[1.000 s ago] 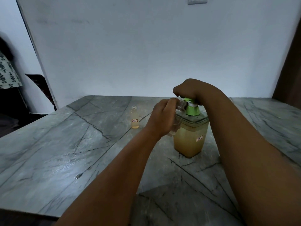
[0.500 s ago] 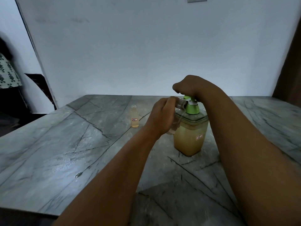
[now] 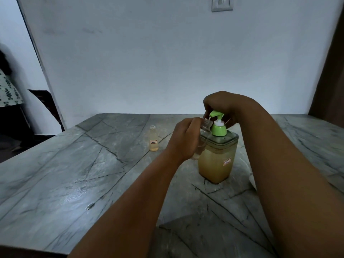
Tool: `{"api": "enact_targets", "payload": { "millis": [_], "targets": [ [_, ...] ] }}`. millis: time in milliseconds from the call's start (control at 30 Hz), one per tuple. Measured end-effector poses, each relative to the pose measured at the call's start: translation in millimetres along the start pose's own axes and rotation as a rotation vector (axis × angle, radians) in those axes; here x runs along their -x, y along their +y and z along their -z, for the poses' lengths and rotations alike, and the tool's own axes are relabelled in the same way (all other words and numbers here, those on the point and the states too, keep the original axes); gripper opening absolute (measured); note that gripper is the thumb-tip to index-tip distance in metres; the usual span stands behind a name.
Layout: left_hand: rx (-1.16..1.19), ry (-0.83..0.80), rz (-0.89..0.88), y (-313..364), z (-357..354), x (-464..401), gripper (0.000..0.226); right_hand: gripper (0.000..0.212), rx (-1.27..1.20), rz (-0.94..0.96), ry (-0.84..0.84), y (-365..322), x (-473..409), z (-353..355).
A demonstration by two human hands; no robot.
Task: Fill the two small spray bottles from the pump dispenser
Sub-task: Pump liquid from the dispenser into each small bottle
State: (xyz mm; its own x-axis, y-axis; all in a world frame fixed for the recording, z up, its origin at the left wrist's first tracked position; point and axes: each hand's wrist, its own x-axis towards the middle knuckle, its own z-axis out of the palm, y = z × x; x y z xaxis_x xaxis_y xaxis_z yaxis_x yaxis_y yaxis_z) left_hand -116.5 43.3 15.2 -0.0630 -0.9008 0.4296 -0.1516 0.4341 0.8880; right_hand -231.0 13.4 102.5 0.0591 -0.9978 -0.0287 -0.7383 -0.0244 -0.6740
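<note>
My L grip [image 3: 183, 140] holds clear spray bottle [image 3: 202, 140] tilted at pump dispenser [image 3: 216, 157] nozzle; R grip [image 3: 219, 105] curls over pump head. Second bottle [image 3: 153, 139] stands apart, mid-tabletop [image 3: 65, 183], open room left.

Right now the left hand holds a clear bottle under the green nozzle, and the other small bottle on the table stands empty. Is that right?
Not quite. The head view shows the small bottle on the table holds amber liquid. The left hand does hold a clear bottle under the green nozzle.

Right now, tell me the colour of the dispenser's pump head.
Bright green pump head, seen in the head view.
</note>
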Motion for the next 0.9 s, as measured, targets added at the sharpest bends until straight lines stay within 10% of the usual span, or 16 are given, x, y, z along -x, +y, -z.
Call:
{"api": "enact_targets", "payload": {
  "millis": [900],
  "targets": [
    [0.053,0.046,0.044,-1.3,-1.0,-1.4,0.041,0.029,-0.011,0.005,0.000,-1.1,-1.1,-0.6]
  ]
}}
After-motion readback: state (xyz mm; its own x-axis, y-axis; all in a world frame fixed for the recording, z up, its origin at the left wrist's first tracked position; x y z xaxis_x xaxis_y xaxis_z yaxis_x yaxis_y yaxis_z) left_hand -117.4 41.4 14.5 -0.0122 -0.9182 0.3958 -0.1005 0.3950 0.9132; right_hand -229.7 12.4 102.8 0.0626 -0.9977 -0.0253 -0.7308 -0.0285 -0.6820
